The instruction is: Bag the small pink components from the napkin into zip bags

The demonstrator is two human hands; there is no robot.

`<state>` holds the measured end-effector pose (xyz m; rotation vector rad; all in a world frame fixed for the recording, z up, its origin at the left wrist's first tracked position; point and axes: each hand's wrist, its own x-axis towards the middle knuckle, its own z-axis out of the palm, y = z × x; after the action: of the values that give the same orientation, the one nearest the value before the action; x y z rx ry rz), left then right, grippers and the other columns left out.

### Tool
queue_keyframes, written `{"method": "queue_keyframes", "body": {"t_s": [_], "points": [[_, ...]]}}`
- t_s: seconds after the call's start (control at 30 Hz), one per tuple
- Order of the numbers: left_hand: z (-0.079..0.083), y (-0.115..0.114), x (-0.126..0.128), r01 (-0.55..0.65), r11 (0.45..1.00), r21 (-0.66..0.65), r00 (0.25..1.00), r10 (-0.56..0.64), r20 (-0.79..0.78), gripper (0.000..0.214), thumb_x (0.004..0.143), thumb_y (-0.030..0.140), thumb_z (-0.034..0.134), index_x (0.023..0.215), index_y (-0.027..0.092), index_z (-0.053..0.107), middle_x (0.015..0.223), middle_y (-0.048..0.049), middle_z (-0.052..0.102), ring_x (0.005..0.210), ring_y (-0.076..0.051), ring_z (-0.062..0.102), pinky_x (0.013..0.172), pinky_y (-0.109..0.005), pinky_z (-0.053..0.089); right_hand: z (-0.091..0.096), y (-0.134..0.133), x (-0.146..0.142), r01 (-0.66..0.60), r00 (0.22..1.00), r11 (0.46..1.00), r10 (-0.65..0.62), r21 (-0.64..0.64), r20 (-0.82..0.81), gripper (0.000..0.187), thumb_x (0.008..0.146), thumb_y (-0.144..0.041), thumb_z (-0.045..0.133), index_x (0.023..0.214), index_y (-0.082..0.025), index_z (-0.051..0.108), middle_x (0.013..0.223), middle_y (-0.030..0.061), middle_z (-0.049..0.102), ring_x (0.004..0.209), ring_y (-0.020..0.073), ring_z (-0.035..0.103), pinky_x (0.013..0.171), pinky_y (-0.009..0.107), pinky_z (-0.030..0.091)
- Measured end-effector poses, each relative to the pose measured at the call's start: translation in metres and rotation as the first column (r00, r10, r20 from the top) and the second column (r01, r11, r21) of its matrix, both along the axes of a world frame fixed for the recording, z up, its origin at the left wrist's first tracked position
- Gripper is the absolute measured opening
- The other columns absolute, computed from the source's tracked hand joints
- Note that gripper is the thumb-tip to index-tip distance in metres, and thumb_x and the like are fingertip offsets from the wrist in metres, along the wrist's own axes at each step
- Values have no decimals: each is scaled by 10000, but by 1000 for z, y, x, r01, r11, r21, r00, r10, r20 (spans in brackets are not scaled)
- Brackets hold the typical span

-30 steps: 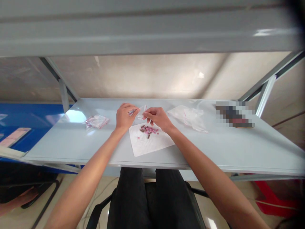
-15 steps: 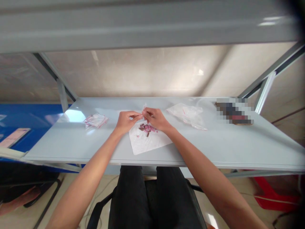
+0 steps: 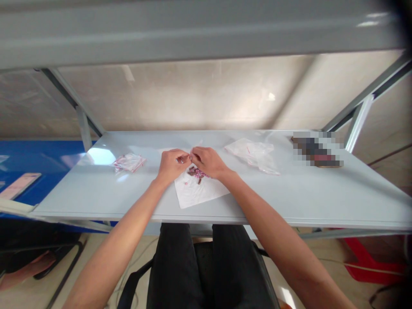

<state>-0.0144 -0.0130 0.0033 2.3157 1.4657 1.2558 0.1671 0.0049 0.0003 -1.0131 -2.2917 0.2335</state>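
My left hand (image 3: 173, 165) and my right hand (image 3: 208, 162) meet fingertip to fingertip above a white sheet (image 3: 189, 197). Both are closed in a pinch. What lies between the fingertips is too small and too covered to name. A bit of clear film (image 3: 201, 142) shows just beyond my right fingers. Under the hands, a small heap of pink bead-like pieces (image 3: 199, 172) lies on the sheet with several short brown pieces (image 3: 200, 180). One pink piece (image 3: 186, 183) sits apart to the left. My right hand hides part of the heap.
Small clear bags with red edges (image 3: 129, 163) lie in a pile on the left of the grey table (image 3: 96, 193). Right of my hands is a larger crumpled clear bag (image 3: 254, 154). A pixelated object (image 3: 317, 152) rests farther right. A grey beam (image 3: 193, 34) crosses above.
My right hand has turned over slightly, its fingers curling lower and covering more of the heap. A red line seen earlier at its fingertips no longer shows. The left hand stays nearly in place.
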Motion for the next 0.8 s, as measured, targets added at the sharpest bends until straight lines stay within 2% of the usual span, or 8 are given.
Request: {"method": "queue_keyframes", "body": {"t_s": [0.17, 0.27, 0.37, 0.43, 0.57, 0.67, 0.73, 0.8], "points": [[-1, 4, -5, -181, 980, 81, 981, 174, 83, 95, 723, 158, 653, 629, 175, 661, 595, 3, 646, 568, -135, 577, 608, -262, 428, 2, -4, -5, 219, 975, 976, -219, -7, -35, 209, 827, -228, 538, 621, -192, 539, 647, 55, 632, 598, 166, 525, 608, 297, 308], [0, 0, -4, -44, 986, 160, 997, 33, 69, 71, 743, 138, 651, 689, 179, 671, 637, 1, 635, 587, -126, 557, 608, -256, 428, 3, -5, -7, 289, 940, 956, -293, -48, -173, 86, 790, -256, 577, 752, -182, 596, 698, 59, 664, 627, 182, 588, 621, 285, 371], [2, -4, 1, 123, 973, 195, 987, -141, 79, 87, 828, 158, 626, 792, 192, 697, 705, -9, 639, 607, -120, 547, 614, -251, 445, 3, -2, -6, 177, 922, 971, -220, -158, -319, 274, 797, -283, 596, 1048, -174, 605, 795, 46, 706, 693, 194, 659, 668, 284, 459], [3, -4, 2, 134, 970, 202, 979, -162, 128, 88, 881, 206, 621, 879, 204, 709, 825, -37, 676, 728, -144, 606, 692, -271, 487, 1, 0, -5, 44, 897, 961, -158, -272, -414, 279, 822, -288, 573, 1079, -184, 602, 822, 44, 720, 711, 189, 681, 694, 300, 512], [-1, 8, -5, 21, 997, 68, 910, -48, 411, 352, 883, 367, 683, 1210, 242, 642, 1264, -110, 650, 1149, -233, 610, 936, -378, 504, 2, 5, -4, -361, 672, 817, -106, -449, -733, 255, 845, -344, 571, 1056, -207, 608, 1030, 68, 742, 768, 173, 719, 749, 357, 598], [-5, 17, -10, 184, 965, -187, 793, -33, 609, 464, 889, 453, 667, 1280, 212, 601, 1175, -125, 705, 999, -227, 679, 858, -375, 539, 8, 2, -2, -523, 565, 722, -103, -452, -818, 293, 812, -365, 638, 1060, -210, 633, 1052, 62, 746, 807, 185, 728, 805, 394, 611], [-5, 17, -12, 293, 915, -279, 748, -37, 663, 444, 873, 459, 682, 1200, 162, 641, 997, -115, 748, 833, -202, 694, 730, -326, 546, 12, -4, 3, -510, 587, 700, -141, -499, -797, 313, 802, -353, 642, 1077, -204, 656, 1039, 67, 750, 832, 197, 725, 793, 384, 612], [-4, 15, -13, 313, 903, -295, 734, -34, 678, 414, 841, 434, 716, 1127, 139, 665, 915, -102, 755, 748, -179, 684, 628, -276, 517, 16, -12, 11, -453, 637, 696, -184, -557, -748, 350, 812, -358, 614, 1121, -202, 669, 1078, 86, 744, 852, 205, 714, 719, 341, 607]]}}
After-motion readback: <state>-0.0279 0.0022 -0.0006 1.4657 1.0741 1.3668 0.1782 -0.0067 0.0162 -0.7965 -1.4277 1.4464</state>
